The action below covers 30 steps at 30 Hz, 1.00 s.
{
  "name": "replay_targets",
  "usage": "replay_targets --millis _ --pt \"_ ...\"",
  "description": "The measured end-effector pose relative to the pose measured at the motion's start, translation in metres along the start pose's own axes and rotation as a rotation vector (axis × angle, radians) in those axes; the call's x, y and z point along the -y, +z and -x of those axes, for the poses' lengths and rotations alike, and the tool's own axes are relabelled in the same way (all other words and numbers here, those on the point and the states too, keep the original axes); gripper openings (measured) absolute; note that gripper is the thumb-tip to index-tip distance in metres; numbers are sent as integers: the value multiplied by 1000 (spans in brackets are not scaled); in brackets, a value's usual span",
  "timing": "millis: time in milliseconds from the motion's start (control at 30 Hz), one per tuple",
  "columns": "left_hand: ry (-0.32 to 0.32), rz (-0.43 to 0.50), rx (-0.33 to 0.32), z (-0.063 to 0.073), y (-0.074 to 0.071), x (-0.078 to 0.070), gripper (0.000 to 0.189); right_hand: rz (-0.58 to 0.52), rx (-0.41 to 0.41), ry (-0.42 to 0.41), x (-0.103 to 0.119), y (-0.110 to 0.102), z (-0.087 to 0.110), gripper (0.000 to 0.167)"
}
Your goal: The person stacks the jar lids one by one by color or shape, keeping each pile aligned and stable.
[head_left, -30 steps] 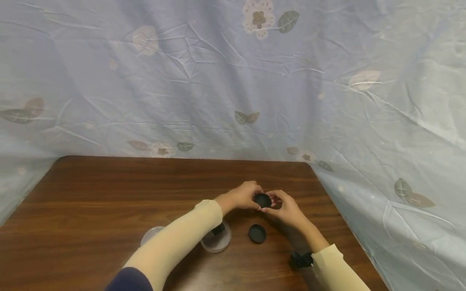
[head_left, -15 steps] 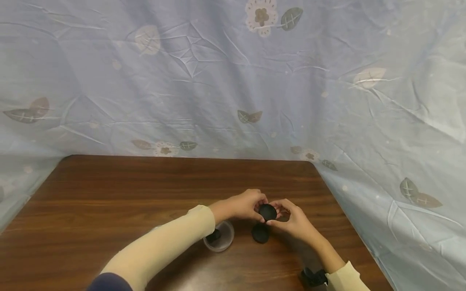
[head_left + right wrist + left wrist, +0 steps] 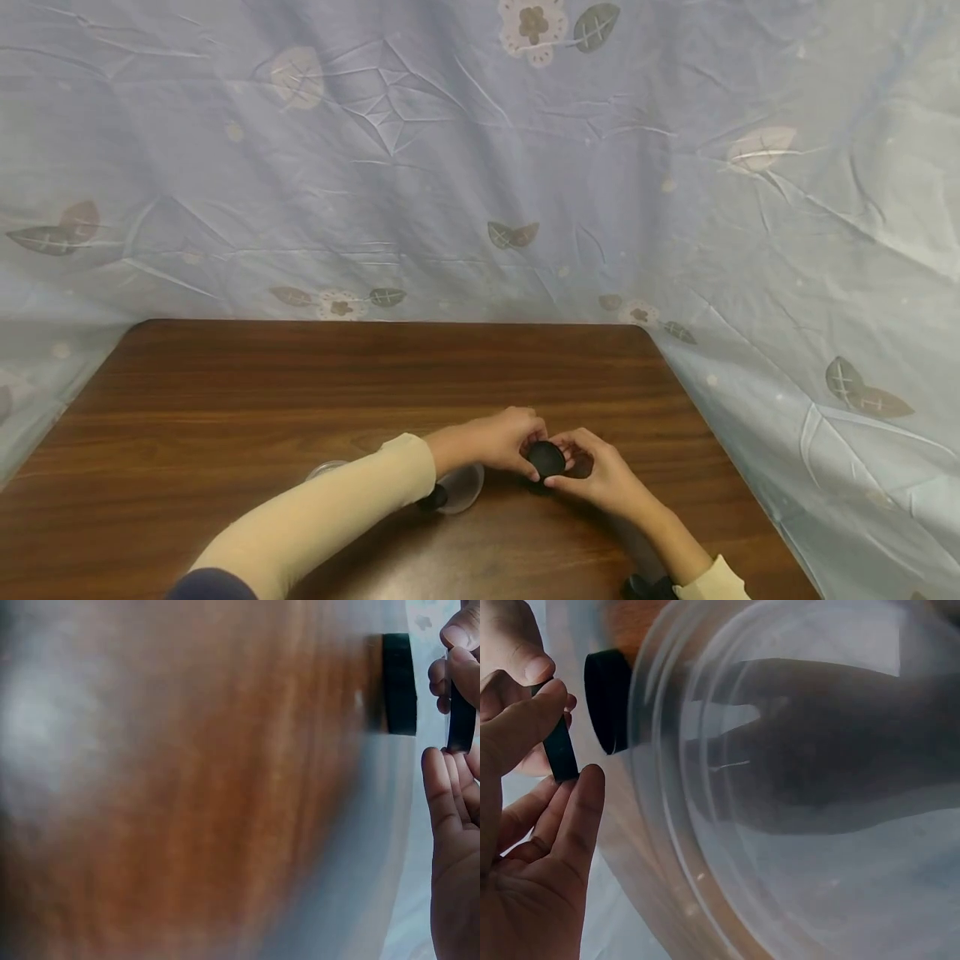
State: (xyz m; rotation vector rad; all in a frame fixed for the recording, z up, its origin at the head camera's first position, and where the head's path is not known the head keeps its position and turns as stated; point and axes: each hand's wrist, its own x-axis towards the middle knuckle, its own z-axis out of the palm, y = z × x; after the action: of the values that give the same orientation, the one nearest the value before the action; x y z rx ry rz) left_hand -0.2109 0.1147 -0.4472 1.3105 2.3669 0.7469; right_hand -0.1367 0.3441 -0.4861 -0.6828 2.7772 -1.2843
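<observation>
Both hands pinch one round black lid (image 3: 546, 461) by its edge, the left hand (image 3: 504, 439) on one side and the right hand (image 3: 604, 477) on the other. Edge-on in the left wrist view, the lid (image 3: 561, 748) sits between thumb and fingertips. A second shallow round black piece (image 3: 607, 701) rests on the table close by; in the head view the held lid covers most of it. Seen from the right wrist, this second piece (image 3: 400, 684) stands a little apart from the held lid (image 3: 461, 712).
A clear round dish (image 3: 465, 487) lies on the table beside the left wrist, partly behind the forearm. Another clear round piece (image 3: 325, 468) shows past the left sleeve. The wooden table (image 3: 300, 375) meets a patterned cloth (image 3: 420, 208) at its back and right edges.
Both hands have brought the held lid down the view, toward the near side, until it overlaps the black piece on the table. The grip looks the same; the head view has shifted slightly.
</observation>
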Motion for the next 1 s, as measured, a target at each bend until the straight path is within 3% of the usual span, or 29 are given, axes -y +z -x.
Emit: replay_targets --millis 500,1000 --pt "-29 -106 9 4 11 1 43 84 60 20 1 9 0 53" --pt "-53 -118 41 7 11 -4 47 125 84 21 5 8 3 55"
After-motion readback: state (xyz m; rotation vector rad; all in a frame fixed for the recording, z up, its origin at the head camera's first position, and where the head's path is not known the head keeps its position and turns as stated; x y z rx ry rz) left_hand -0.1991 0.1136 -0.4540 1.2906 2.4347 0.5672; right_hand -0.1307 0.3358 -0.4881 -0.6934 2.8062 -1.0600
